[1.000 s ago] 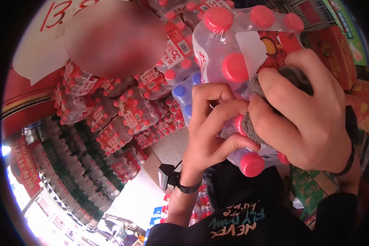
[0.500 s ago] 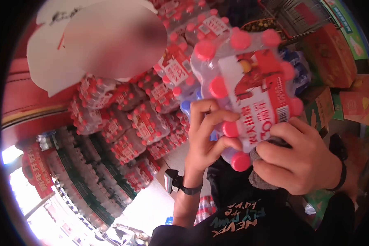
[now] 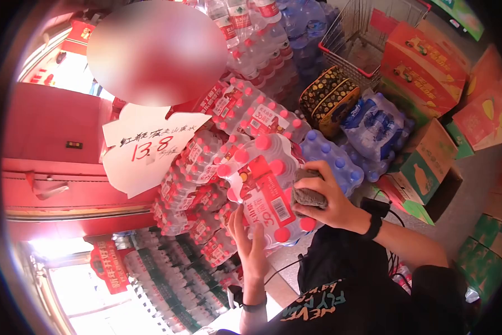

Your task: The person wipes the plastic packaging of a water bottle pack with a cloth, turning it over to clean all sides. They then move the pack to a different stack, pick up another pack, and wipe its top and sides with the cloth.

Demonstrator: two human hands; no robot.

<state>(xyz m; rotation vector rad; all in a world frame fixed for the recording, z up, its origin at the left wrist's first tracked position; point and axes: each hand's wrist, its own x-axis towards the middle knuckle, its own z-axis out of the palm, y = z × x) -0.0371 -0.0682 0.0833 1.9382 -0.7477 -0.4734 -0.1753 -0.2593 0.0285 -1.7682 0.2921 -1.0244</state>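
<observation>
A shrink-wrapped pack of red-capped water bottles (image 3: 266,192) is tilted in front of me, its red and white label and barcode facing up. My right hand (image 3: 330,198) is closed round a grey cloth (image 3: 309,195) against the pack's right side. At the lower left edge of the pack, my left hand (image 3: 249,245) rests with its fingers spread and raised along the wrap. Just beyond the pack's right side lies a blue-capped pack (image 3: 332,162). More red-capped packs (image 3: 198,162) are stacked behind and to the left.
A handwritten price sign (image 3: 150,145) stands at the upper left. A shopping cart (image 3: 368,33), a patterned yellow and black bag (image 3: 329,100), blue-wrapped bottles (image 3: 376,125) and an open carton (image 3: 424,164) are at the right. Green-banded bottle packs (image 3: 173,279) fill the lower left.
The held pack has moved down and left, away from my face. My left hand has gone from gripping a bottle cap to lying open along the side. The view has shifted, showing the cart and sign.
</observation>
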